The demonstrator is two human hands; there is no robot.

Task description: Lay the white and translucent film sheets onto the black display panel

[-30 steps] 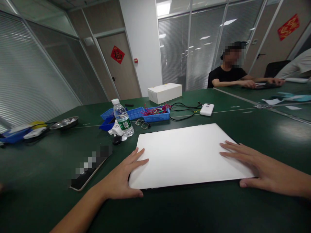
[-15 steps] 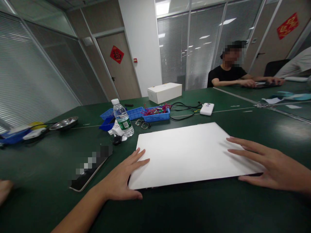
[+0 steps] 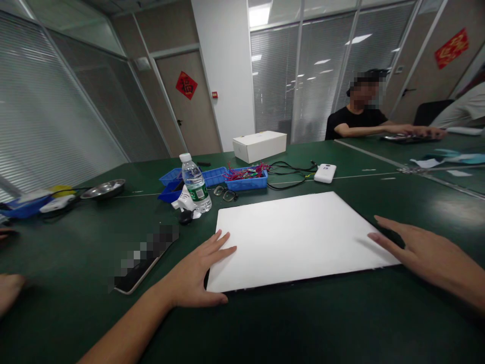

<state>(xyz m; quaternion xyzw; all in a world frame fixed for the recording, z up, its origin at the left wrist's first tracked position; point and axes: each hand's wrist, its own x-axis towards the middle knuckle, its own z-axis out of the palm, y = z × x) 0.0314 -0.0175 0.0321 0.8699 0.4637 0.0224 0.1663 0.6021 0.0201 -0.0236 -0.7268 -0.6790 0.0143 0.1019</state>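
A white, flat, rectangular panel (image 3: 295, 237) lies before me on the green table, with a dark layer showing along its front edge. I cannot tell what kind of thing it is. At its left front corner rests my left hand (image 3: 193, 278), fingers spread over the white top and thumb out past the front edge. My right hand (image 3: 428, 253) is at the right front corner, its fingers stretched and apart. Part of that corner is hidden behind it, and whether it touches the panel I cannot tell. Left of my left hand lies a dark phone-like slab (image 3: 146, 263), partly blurred out.
Beyond the panel stand a water bottle (image 3: 196, 187), a blue tray (image 3: 248, 183) of red wires, eyeglasses (image 3: 225, 194), a white power bank (image 3: 325, 173) and a white box (image 3: 261, 145). A metal dish (image 3: 104, 189) sits left. Another person's hand (image 3: 11, 290) is at the left edge.
My right hand has shifted and turned at the panel's right corner, its thumb no longer below the front edge. My left hand keeps its place. The whole view has shifted slightly.
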